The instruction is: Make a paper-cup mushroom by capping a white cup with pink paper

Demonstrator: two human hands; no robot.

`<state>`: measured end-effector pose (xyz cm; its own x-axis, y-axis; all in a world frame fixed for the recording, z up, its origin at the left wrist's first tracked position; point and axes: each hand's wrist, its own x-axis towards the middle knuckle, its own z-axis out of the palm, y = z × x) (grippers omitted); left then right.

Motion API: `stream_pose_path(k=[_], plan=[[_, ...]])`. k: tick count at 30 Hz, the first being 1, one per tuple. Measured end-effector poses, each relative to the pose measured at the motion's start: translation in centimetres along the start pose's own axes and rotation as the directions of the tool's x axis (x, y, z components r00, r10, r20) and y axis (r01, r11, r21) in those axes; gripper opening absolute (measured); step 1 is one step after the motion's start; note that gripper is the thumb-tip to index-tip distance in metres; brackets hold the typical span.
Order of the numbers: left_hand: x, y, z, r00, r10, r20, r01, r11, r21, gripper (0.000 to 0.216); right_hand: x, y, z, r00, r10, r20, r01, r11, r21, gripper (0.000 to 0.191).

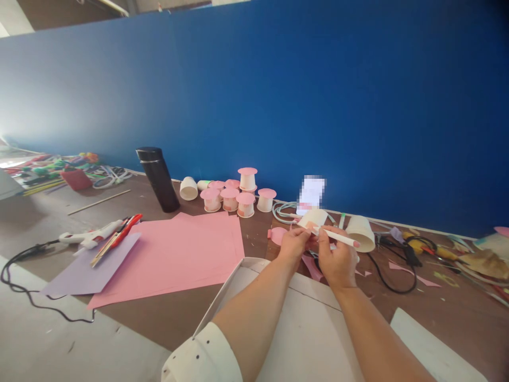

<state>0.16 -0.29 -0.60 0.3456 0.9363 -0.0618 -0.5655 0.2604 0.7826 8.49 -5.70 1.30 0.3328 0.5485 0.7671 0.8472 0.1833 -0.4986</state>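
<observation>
A white paper cup is tilted between my hands, a small orange-pink patch showing on its side. The fingers of my left hand are closed on the cup's near edge. My right hand grips a white marker with a pinkish end, its other end against or close to the cup; contact is hard to make out. Just left of my left hand lies a pink paper disc. Another white cup lies on its side to the right of my right hand.
Several cups with pink disc tops stand by the blue partition. A black bottle, pink paper sheets, a glue gun and a red cutter are leftward. A lit phone leans behind the cup; cables run right.
</observation>
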Motion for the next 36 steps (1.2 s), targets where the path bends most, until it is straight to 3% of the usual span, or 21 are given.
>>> stream_pose_path(k=[20, 27, 36], plan=[[-0.2, 0.2, 0.3, 1.0, 0.0, -0.008, 0.0, 1.0, -0.002, 0.021, 0.1, 0.0, 0.0, 1.0, -0.008, -0.003, 0.008, 1.0, -0.01, 0.03], [-0.6, 1.2, 0.4, 0.995, -0.059, -0.076, 0.047, 0.988, -0.147, 0.011, 0.2, 0.3, -0.3, 0.993, 0.044, -0.109, -0.045, 0.999, -0.004, 0.029], [-0.5, 1.0, 0.3, 0.997, -0.065, -0.046, 0.056, 0.984, -0.169, 0.016, 0.1, -0.1, -0.2, 0.998, -0.022, -0.066, 0.023, 0.999, 0.024, 0.024]])
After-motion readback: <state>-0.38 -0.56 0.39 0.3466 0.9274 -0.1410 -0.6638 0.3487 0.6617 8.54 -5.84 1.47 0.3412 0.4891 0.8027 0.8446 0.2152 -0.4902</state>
